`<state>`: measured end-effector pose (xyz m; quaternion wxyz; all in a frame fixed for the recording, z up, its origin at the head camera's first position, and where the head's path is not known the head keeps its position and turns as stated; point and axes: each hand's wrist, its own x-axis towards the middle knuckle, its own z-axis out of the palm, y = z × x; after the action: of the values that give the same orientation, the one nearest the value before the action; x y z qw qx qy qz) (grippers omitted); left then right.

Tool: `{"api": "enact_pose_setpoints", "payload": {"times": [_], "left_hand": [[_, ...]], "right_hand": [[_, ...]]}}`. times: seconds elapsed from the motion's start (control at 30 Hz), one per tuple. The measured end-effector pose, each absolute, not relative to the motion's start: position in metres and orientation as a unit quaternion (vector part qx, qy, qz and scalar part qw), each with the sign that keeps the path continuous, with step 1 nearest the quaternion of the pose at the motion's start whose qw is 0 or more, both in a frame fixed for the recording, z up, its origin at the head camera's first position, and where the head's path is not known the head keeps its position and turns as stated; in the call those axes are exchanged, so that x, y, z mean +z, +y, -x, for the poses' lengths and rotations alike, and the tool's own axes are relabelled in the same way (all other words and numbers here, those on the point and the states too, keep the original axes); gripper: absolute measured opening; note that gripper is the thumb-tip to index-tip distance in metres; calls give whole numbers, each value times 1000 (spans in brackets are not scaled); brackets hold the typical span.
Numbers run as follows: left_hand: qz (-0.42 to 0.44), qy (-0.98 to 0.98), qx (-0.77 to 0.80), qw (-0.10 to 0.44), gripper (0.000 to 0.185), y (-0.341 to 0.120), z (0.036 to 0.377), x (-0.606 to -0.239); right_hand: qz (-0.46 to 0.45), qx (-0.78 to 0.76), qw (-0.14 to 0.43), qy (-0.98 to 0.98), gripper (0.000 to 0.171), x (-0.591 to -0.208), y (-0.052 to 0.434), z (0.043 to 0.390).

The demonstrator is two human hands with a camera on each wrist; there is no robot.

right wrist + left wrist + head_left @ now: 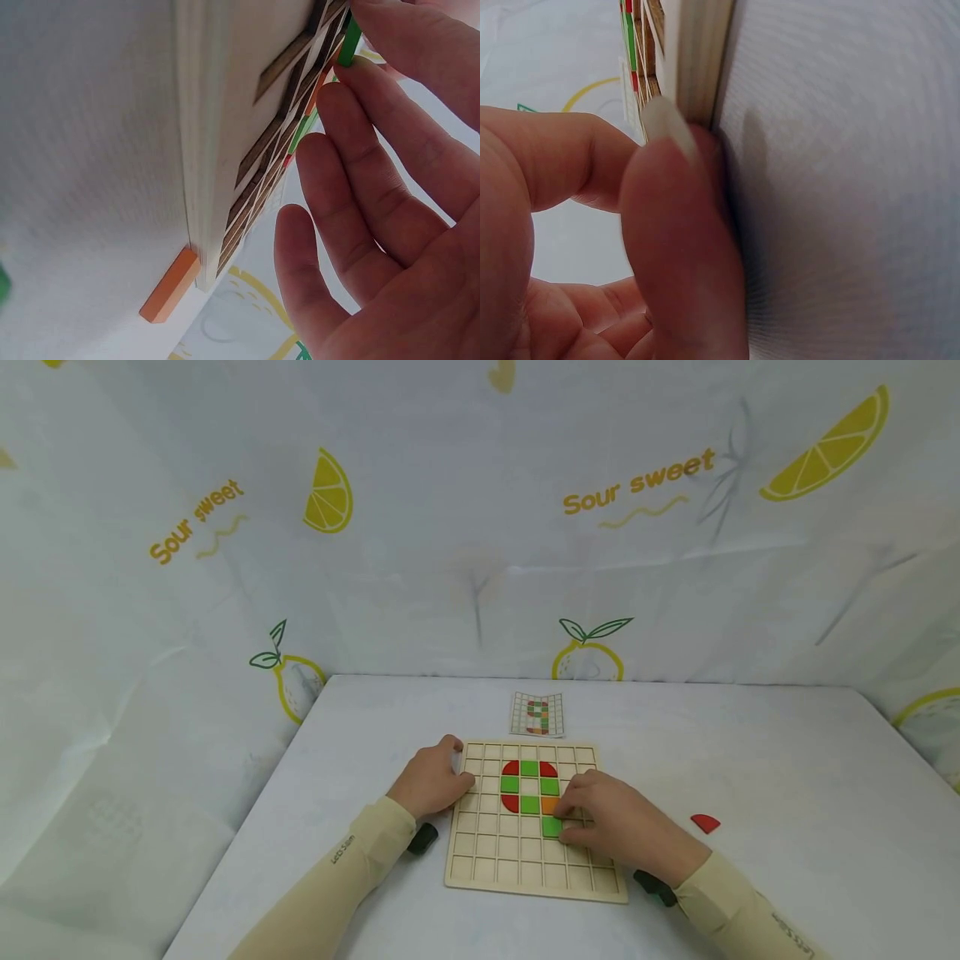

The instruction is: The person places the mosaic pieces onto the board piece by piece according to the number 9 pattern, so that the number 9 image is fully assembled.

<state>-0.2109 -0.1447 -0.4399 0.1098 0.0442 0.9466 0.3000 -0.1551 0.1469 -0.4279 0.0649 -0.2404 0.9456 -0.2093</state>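
- Evidently the right hand (615,827) pinched a green square tile (552,827) between thumb and fingertips, setting it into a cell of the pale wooden grid board (525,868), just below an orange tile (550,806).
- In the right wrist view the green tile's edge (349,41) stood partly above the grid, so by my judgement it was not yet seated; lowering it flat and square to the cell walls looked like the way to get it home without jamming.
- The left hand (431,781) rested at the board's left edge near its far corner, fingers curled, the thumb (682,247) pressed against the board's side; it held the board steady and enclosed nothing.
- Already seated were red quarter-round tiles (511,767) and green squares (529,767) forming a ring around one bare cell.
- A small printed pattern card (537,713) lay on the white table (787,760) just beyond the board's far edge.
- A loose red quarter-round piece (705,823) lay to the right of the board, well apart from it.
- An orange block (169,286) showed beside the board's edge in the right wrist view; I could not place it in the head view.
- Open table lay to the right and the far side, and lemon-print cloth (225,568) walled the table's far and side edges.
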Motion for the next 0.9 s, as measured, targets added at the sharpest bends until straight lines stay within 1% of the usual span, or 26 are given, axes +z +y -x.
{"api": "enact_pose_setpoints", "payload": {"times": [0.9], "left_hand": [[-44, 943, 310, 115, 57, -145, 212, -442]], "right_hand": [[236, -214, 70, 945, 19, -428, 147, 155]]}}
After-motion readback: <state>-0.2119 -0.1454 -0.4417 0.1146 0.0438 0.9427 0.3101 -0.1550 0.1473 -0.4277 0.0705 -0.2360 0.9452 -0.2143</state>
